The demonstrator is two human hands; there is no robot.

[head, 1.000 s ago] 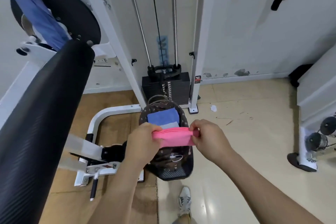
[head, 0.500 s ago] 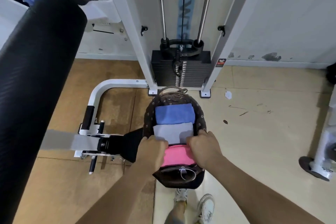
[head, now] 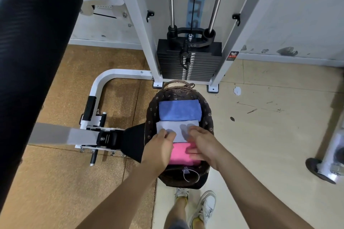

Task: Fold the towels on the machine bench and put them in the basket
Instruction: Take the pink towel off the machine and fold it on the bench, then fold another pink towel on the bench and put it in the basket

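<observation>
In the lined wicker basket point(head: 209, 117), the folded pink towel point(head: 179, 155) lies nearest us, touching the grey towel point(head: 178, 128) below the blue towel point(head: 179, 109), our left hand point(head: 160, 147) and right hand point(head: 204, 145) laid over it, fingers loose; we should press it level.

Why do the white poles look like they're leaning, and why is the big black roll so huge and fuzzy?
Head view: the wide lens splays the white posts outward; the black roll is very close, so it looms and looks soft; the right hand throws a soft shadow on the grey towel; the light is even, without harsh glare.
</observation>
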